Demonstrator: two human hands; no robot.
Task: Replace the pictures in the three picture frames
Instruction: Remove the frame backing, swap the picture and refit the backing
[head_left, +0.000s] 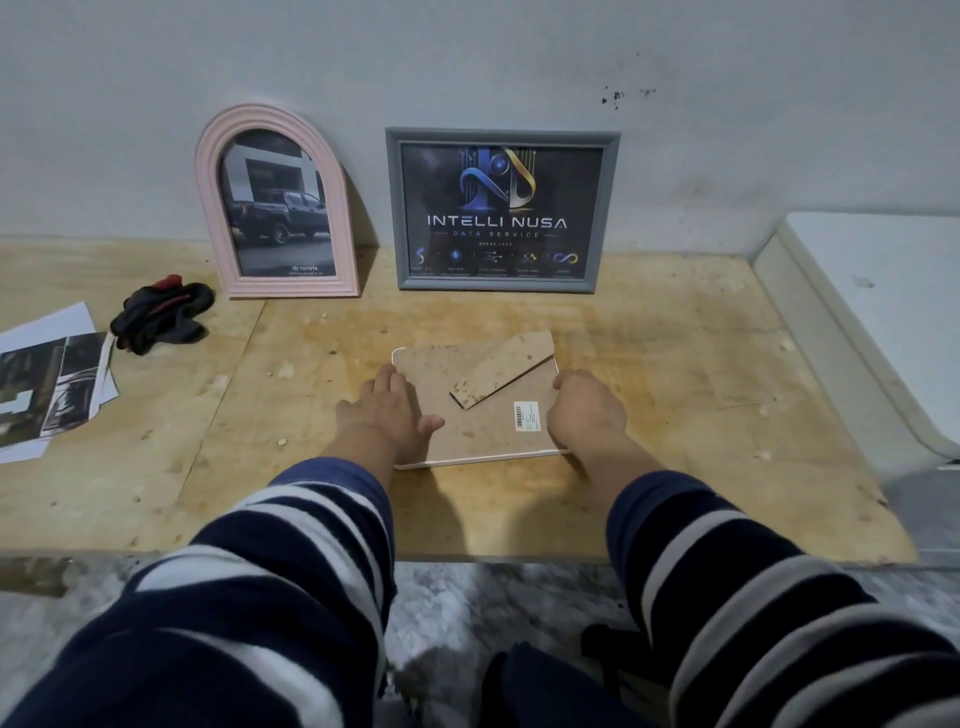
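on the table (675, 364), both hands hold a face-down frame (467, 431).

We note a plywood tabletop (675, 364). On it: white frame (467, 457) face down at centre; behind it, grey frame (501, 210) and pink arched frame (275, 202) upright against wall; to its left, black gloves (161, 314), then loose prints (47, 379).
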